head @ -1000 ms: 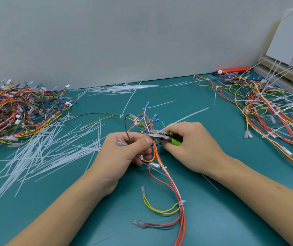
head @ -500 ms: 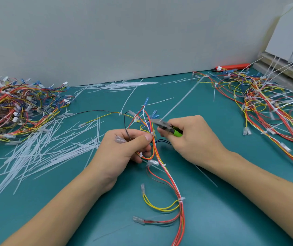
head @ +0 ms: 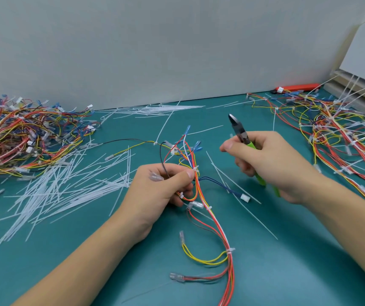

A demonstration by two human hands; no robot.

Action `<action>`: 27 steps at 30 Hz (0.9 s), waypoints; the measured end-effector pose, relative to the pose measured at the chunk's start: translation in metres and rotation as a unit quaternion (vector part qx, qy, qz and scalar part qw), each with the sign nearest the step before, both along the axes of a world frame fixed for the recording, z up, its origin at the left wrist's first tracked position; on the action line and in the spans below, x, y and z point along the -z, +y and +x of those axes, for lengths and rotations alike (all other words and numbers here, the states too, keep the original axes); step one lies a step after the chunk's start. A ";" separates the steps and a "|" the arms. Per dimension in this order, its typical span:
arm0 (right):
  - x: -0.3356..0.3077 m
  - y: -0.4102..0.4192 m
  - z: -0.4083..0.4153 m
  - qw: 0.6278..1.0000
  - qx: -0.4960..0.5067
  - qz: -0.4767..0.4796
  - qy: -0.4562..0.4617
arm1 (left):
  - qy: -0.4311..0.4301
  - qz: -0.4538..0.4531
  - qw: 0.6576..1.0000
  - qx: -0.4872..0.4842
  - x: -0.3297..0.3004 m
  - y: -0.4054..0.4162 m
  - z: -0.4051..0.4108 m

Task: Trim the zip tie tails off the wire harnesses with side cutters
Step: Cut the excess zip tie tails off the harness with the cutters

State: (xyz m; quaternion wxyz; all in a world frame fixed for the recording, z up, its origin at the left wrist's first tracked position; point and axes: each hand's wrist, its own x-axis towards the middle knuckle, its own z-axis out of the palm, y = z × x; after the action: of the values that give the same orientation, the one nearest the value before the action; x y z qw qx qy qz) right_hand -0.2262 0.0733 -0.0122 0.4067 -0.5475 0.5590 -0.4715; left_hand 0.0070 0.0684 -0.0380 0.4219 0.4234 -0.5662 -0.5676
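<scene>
Green cutter handles (head: 257,175) mostly hidden in right hand (head: 272,164), blades' gap unclear

Teal bench mat (head: 287,272) has cut zip tie tails (head: 71,186) strewn left of the middle harness (head: 219,226), harness piles (head: 22,133) farther out.

The cutters (head: 239,131) have dull metal blades and glossy green plastic handles; the teal surface (head: 298,261) looks smooth and matt.

Wire harness (head: 212,219) lower end cut by bottom edge. Side cutters (head: 240,134) green handles mostly hidden inside right hand (head: 272,164). Right pile of harnesses (head: 342,138) runs past frame edge; we cannot count them.
</scene>
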 end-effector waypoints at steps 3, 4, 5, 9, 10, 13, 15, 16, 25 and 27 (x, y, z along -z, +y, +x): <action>-0.001 0.002 0.009 0.994 0.005 0.032 -0.101 | -0.005 -0.024 1.000 0.004 0.001 0.002 -0.002; -0.002 0.003 0.014 0.992 0.012 0.037 -0.121 | -0.007 -0.031 0.999 0.005 0.002 0.002 -0.003; -0.003 0.004 0.018 0.993 0.013 0.036 -0.111 | -0.011 -0.038 0.999 0.006 0.002 0.003 -0.003; -0.002 0.013 0.032 1.000 -0.024 0.004 -0.002 | -0.032 -0.061 0.997 0.018 0.002 0.007 -0.006; 0.000 0.014 0.034 0.999 -0.027 -0.004 0.017 | -0.037 -0.067 0.997 0.024 0.002 0.008 -0.008; 0.005 0.014 0.040 1.000 -0.019 -0.010 0.008 | -0.050 -0.096 0.994 0.022 0.002 0.011 -0.009; 0.005 0.015 0.043 0.999 -0.031 -0.008 -0.014 | -0.053 -0.110 0.992 0.019 0.001 0.013 -0.008; 0.005 0.015 0.044 0.999 -0.037 -0.007 -0.019 | -0.056 -0.120 0.991 0.022 0.000 0.013 -0.008; -0.007 0.013 0.026 0.993 0.018 0.016 -0.115 | 0.025 -0.149 0.986 -0.065 -0.014 0.006 0.002; -0.010 0.010 0.020 0.990 0.028 0.028 -0.134 | 0.077 -0.102 0.986 -0.104 -0.019 0.001 0.009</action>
State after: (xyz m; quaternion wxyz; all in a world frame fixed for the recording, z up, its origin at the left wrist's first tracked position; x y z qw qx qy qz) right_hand -0.2065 0.0835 -0.0024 0.4802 -0.4519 0.5273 -0.5359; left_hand 0.0159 0.0691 -0.0195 0.5624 0.3893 -0.5399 -0.4906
